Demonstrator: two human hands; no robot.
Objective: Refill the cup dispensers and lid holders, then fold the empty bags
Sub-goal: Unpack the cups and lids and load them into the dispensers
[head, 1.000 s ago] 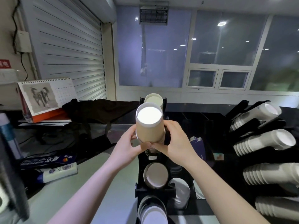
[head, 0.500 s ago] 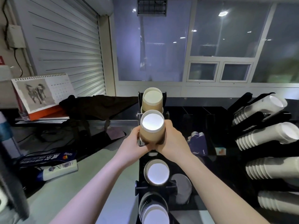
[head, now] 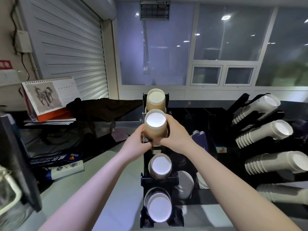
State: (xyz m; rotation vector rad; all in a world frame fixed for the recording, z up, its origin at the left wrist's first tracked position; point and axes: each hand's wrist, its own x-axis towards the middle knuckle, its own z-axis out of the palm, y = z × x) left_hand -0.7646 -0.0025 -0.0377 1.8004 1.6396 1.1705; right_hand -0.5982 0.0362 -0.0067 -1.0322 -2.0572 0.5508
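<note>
Head view: both hands, left hand point(head: 138, 144) and right hand point(head: 176, 135), fingers curled round the brown cup stack point(head: 155, 129), seating it in the black dispenser point(head: 146, 179), other slots seemingly stocked, no bags in sight

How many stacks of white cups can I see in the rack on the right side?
4. The top stack is highest and farthest, the second sits below it, the third lower again, and the fourth is cut by the frame edge. More may be hidden below.
</note>
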